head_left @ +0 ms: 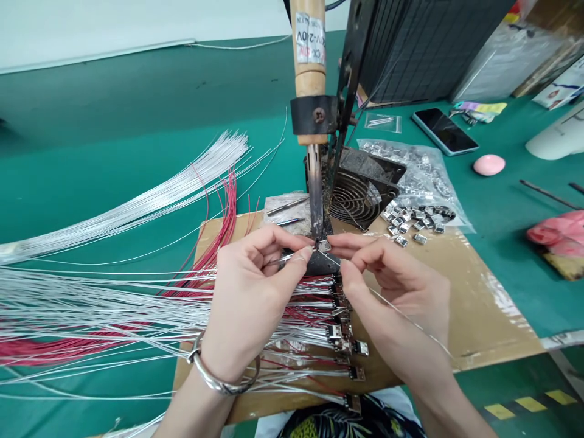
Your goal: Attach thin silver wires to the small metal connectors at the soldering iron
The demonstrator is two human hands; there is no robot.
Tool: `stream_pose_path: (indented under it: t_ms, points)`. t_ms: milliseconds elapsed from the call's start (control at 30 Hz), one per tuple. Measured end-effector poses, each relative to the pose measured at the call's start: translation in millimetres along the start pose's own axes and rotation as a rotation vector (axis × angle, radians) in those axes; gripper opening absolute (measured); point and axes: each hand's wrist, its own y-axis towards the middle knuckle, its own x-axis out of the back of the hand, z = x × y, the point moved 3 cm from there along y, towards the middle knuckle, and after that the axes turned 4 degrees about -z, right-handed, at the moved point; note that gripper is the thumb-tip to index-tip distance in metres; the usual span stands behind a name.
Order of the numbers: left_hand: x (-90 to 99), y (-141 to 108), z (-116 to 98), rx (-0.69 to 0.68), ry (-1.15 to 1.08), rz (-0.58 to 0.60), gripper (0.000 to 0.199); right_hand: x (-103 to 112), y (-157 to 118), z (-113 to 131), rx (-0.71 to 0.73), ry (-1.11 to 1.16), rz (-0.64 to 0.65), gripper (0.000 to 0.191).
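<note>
Near a clear plastic bag of metal connectors, the left hand pinches a small connector shut between its fingertips, while the right hand pinches a thin wire against it, just below a soldering iron.

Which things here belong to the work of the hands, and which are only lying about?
In use: left hand, right hand, connector, silver wire, soldering iron, wired connectors, loose connectors.
Lying about: phone, pink object, fan guard.
</note>
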Motion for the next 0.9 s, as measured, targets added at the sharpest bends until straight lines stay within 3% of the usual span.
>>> stream_pose_path:
  t_ms: [900]
  points:
    - [-1.7,0.2,-2.3,0.001,0.007,-0.018,0.011,-1.6,-2.9,-1.0,0.009,0.001,-0.001,0.018]
